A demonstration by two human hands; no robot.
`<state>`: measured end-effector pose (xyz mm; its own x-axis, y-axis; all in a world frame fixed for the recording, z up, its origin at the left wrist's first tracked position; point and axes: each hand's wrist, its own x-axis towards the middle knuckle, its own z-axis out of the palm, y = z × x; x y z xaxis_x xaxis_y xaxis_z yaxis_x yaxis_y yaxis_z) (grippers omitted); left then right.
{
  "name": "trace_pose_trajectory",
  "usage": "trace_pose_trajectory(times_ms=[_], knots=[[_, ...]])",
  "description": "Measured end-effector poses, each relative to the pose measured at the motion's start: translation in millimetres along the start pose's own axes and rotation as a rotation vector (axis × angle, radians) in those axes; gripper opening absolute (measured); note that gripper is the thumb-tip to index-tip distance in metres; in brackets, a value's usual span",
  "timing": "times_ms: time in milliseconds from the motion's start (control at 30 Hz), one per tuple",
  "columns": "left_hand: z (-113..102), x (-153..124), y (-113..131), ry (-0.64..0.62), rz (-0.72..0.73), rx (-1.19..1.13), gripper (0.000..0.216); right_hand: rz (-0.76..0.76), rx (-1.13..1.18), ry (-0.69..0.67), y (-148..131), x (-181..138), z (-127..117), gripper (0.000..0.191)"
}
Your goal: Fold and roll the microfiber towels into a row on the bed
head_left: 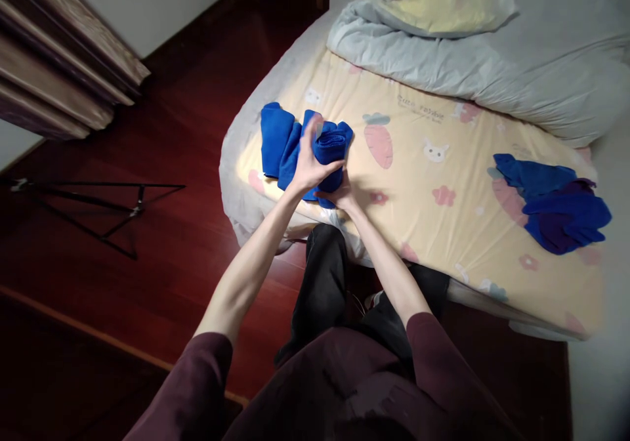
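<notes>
A thick folded blue cloth [331, 147] is upright between my hands at the near left of the bed, its layered edge facing up. My left hand [310, 162] wraps its left side, fingers stretched to the far edge and thumb across the near side. My right hand [342, 193] grips the cloth low on its near right side, with its fingers partly hidden. Right beside it, on the left, more folded blue cloth [276, 140] lies on the bed; I cannot tell whether the pieces are joined.
The bed [413, 185] has a yellow patterned sheet. A loose blue and purple cloth pile [561, 208] lies at the right. A grey quilt [467, 60] is bunched at the back. On the dark red floor, left, stands a thin black tripod [103, 236] near a curtain [59, 54].
</notes>
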<state>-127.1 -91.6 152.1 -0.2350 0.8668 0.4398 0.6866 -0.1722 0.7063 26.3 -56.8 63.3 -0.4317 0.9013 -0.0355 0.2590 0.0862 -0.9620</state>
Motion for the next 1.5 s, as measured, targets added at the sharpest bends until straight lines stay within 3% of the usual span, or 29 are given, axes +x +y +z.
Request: trace_pose_trajectory(times_ms=[67, 133, 167, 233, 300, 400, 533, 667, 733, 833, 1000, 1100, 1200, 1267, 1333, 1433, 1500], knots=[[-9, -5, 14, 0.099, -0.057, 0.199, 0.081, -0.035, 0.081, 0.078, 6, -10, -14, 0.147], [-9, -11, 29, 0.123, -0.042, 0.341, 0.07, 0.0, 0.145, 0.151, 19, -29, -34, 0.153], [-3, -15, 35, 0.07, 0.017, 0.376, 0.063, 0.028, 0.167, 0.173, 26, -42, -44, 0.152], [17, -22, 43, -0.153, 0.19, 0.398, 0.054, 0.09, 0.197, 0.202, 42, -79, -65, 0.147], [45, -29, 41, -0.417, 0.303, 0.407, 0.053, 0.17, 0.237, 0.228, 56, -127, -85, 0.134], [78, -40, 24, -0.66, 0.237, 0.485, 0.051, 0.303, 0.28, 0.304, 71, -215, -117, 0.101], [87, -56, -2, -0.657, 0.126, 0.562, 0.041, 0.42, 0.381, 0.497, 88, -331, -164, 0.061], [78, -70, -15, -0.59, 0.126, 0.566, 0.04, 0.435, 0.588, 0.918, 101, -399, -197, 0.04], [78, -75, -18, -0.529, 0.168, 0.541, 0.041, 0.444, 0.661, 1.054, 104, -407, -205, 0.039], [90, -83, -17, -0.478, 0.236, 0.476, 0.036, 0.457, 0.723, 1.094, 106, -399, -213, 0.04], [140, -126, 25, -0.681, 0.326, 0.452, 0.05, 0.42, 0.799, 1.079, 104, -383, -223, 0.043], [177, -198, 70, -0.825, 0.343, 0.341, 0.057, 0.399, 0.814, 1.102, 103, -384, -244, 0.043], [195, -303, 111, -1.031, 0.302, 0.062, 0.054, 0.368, 0.765, 1.172, 106, -385, -287, 0.041], [189, -365, 126, -1.175, 0.162, -0.134, 0.062, 0.335, 0.689, 1.22, 109, -383, -324, 0.039], [173, -398, 123, -1.22, -0.042, -0.237, 0.065, 0.291, 0.578, 1.251, 116, -378, -364, 0.039], [145, -387, 97, -1.32, -0.269, -0.224, 0.055, 0.231, 0.364, 1.261, 130, -361, -415, 0.036], [133, -361, 79, -1.236, -0.391, -0.142, 0.051, 0.24, 0.228, 1.244, 140, -343, -443, 0.034]])
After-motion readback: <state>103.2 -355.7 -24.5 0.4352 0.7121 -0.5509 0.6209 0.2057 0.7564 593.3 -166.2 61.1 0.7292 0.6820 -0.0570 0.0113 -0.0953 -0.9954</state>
